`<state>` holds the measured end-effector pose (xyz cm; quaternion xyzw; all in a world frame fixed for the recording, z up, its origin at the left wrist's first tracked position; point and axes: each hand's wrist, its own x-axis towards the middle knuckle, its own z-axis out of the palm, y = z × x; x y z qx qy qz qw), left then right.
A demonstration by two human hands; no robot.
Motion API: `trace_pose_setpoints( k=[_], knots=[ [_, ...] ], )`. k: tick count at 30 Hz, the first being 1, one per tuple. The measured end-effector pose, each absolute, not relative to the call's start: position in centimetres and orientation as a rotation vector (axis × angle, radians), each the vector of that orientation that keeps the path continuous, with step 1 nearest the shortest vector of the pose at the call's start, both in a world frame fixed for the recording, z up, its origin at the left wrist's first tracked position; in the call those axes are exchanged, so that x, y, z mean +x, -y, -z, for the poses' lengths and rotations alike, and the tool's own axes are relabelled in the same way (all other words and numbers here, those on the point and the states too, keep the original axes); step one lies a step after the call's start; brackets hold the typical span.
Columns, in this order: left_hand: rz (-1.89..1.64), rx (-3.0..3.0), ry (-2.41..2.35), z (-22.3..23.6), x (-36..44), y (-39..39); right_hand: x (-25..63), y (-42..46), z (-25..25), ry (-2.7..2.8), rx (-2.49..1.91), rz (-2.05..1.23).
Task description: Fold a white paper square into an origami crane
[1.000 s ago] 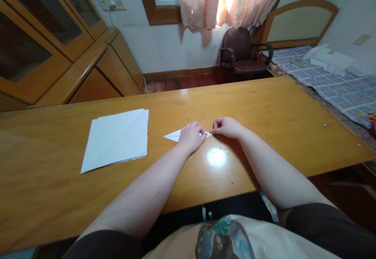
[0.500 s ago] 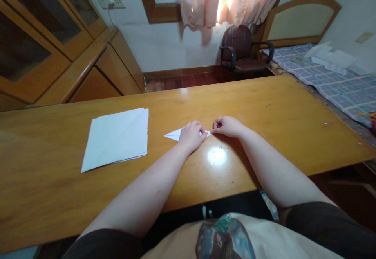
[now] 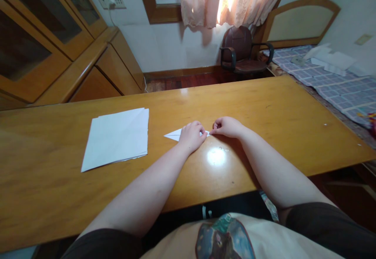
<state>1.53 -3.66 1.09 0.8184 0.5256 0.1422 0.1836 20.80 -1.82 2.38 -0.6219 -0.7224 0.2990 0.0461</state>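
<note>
Left hand [image 3: 192, 135] presses folded paper [image 3: 173, 135] flat on table [image 3: 188, 173], fingers curled; right hand [image 3: 227, 127] pinches its right tip, paper stack [image 3: 116, 139] left.

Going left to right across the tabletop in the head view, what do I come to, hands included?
Stack of white paper → folded white paper, its left tip showing → left hand, resting over that folded paper → right hand, fingertips at its right tip.
</note>
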Motion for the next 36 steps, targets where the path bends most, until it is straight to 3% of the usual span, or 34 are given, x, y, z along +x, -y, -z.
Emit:
trace_pose_setpoints(
  k=[25, 36],
  knots=[
    [-0.412, 2.337, -1.493, -0.8, 1.6, 3.7, 20.2, 2.0, -2.5, 2.260, -1.922, -0.840],
    [-0.423, 2.330, -1.422, -1.0, 1.2, 3.7, 21.8, 2.1, -2.5, 2.012, -1.658, -1.163]
  ],
)
